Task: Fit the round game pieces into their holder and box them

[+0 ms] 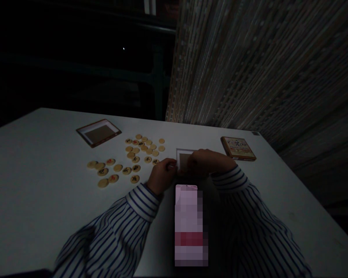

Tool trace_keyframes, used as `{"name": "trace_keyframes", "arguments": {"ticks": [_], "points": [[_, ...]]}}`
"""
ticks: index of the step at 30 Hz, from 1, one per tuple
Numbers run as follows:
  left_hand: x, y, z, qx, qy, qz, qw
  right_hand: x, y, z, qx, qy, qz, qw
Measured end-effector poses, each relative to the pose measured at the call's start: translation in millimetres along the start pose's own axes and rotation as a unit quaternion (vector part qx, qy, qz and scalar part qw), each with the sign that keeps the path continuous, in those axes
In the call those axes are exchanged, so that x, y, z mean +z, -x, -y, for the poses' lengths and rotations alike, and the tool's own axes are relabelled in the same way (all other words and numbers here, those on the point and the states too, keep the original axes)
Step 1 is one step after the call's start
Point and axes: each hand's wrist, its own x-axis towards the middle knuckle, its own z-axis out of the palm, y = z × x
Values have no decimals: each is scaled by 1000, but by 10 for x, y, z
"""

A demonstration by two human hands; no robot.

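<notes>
In the head view, my left hand (161,177) is closed at the left side of a small shallow box (183,150), with its fingertips on the box's edge. My right hand (208,161) reaches over the right part of the same box, fingers curled down into it. Whatever those fingers hold, if anything, is hidden in the dark. Left of the box lie many round wooden Chinese chess pieces (127,170), some showing black or red characters and others blank side up. A lit phone (188,216) lies between my forearms, its screen partly blurred out.
An open shallow box half (89,142) lies at the table's far left. A closed, printed box (238,148) sits at the right. The white table (46,154) ends at a back edge, and a string curtain (234,69) hangs behind it. The light is dim.
</notes>
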Motion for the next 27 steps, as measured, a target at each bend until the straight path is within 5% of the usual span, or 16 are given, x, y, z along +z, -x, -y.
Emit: {"name": "trace_keyframes", "arguments": {"ticks": [27], "points": [[9,-5,27,3,-5,3,1000,-30,42,-64,75,-35,59,995]]}}
